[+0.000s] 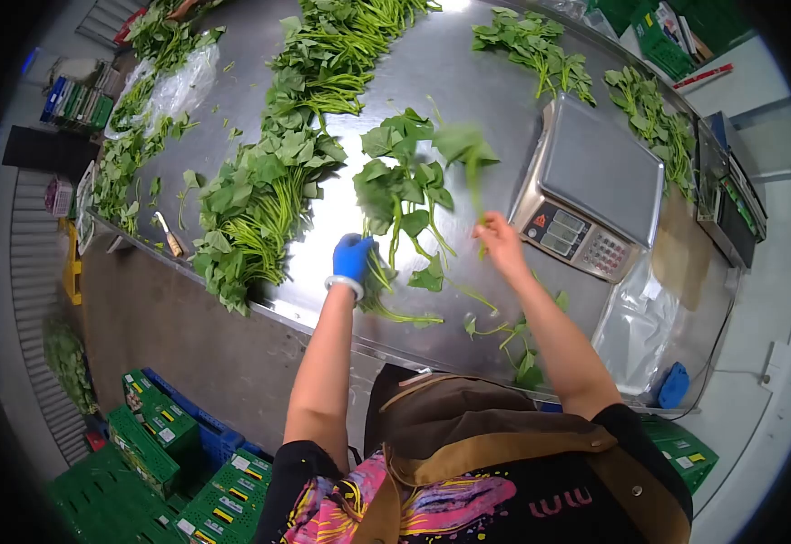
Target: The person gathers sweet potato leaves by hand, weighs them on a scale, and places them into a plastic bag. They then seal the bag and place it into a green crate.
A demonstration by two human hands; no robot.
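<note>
My left hand [352, 258], in a blue glove with a white band at the wrist, is closed around a few leafy green stems [379, 204] over the steel table. Bare and pinched, my right hand [502, 243] holds a single leafy stem [473, 168] upright, its leaf smeared by motion. Loose stems [414, 317] lie between and below my hands. To the left, bunches of the same greens [259, 204] are lined up in a long row. A weighing scale [600, 181] stands just right of my right hand.
A small knife [171, 238] lies near the table's left edge. Clear plastic bags [639, 331] and a blue object [674, 385] are at the right. More greens [541, 50] lie at the back. Green crates [155, 435] stand on the floor at lower left.
</note>
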